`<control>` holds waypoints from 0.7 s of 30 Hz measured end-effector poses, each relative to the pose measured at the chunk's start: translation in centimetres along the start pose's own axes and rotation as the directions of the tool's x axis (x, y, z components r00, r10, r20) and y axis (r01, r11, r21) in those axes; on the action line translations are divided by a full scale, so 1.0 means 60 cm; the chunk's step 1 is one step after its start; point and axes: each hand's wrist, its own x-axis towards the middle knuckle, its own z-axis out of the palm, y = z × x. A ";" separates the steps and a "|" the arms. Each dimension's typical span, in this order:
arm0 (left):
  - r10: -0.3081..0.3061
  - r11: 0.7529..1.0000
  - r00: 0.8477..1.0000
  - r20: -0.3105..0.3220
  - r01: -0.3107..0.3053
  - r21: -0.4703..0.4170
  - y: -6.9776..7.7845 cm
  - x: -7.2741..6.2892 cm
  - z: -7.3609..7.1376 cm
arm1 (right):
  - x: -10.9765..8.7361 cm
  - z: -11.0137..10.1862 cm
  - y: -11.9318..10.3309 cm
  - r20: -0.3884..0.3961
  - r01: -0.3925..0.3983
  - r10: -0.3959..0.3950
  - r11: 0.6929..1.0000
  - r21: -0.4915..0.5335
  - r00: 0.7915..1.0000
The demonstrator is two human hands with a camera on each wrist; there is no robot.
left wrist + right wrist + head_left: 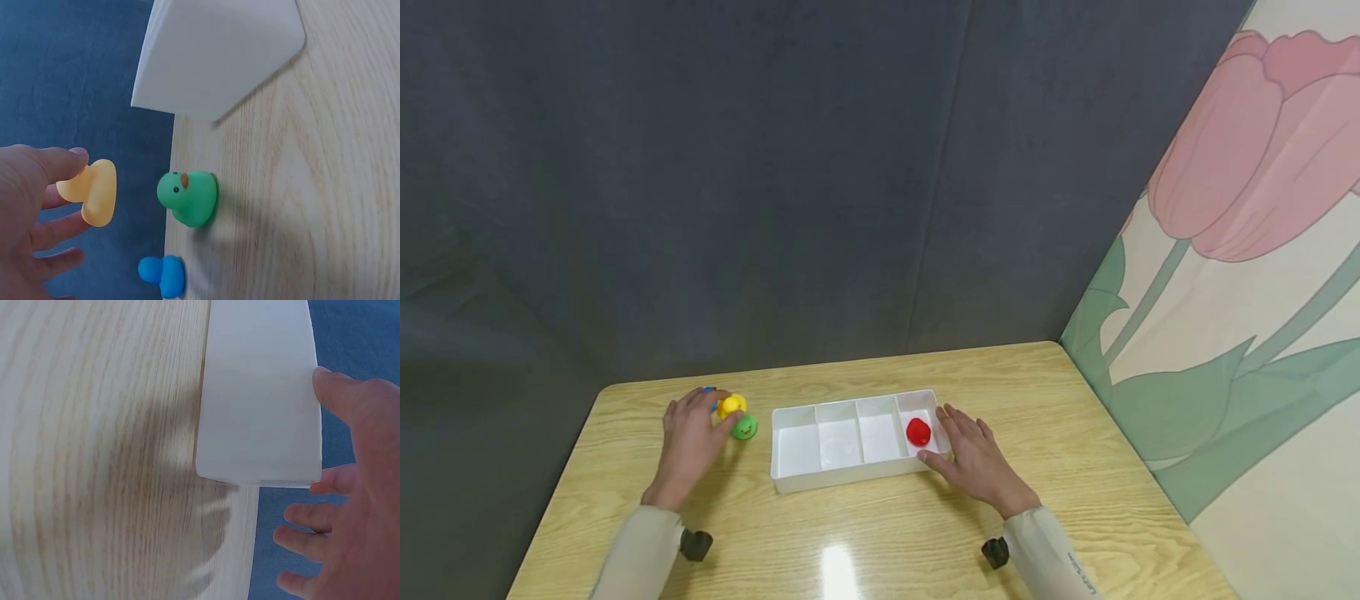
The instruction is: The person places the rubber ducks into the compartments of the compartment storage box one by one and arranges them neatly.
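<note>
Between thumb and fingers, my left hand [691, 442] pinches a yellow rubber duck [100, 192], raised above the table in the left wrist view. Below it, a green rubber duck [190, 197] and a blue rubber duck [165, 275] stand on the wood. A white tray [850, 477] with several compartments lies right of the ducks. Its rightmost compartment holds a small rounded red toy [918, 432]. My right hand [973, 458] rests at the tray's right end, thumb at the near rim and index finger at the end wall, the other fingers spread.
The light wooden table [880, 533] ends at a dark curtain [760, 208] behind. A wall with painted tulips [1240, 333] borders its right side. The tray's other compartments show bare white floors.
</note>
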 end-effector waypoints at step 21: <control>0.029 0.999 0.999 0.019 -0.029 0.017 0.044 0.012 0.005 | -0.002 -0.001 -0.001 0.003 -0.009 0.009 1.000 0.015 1.000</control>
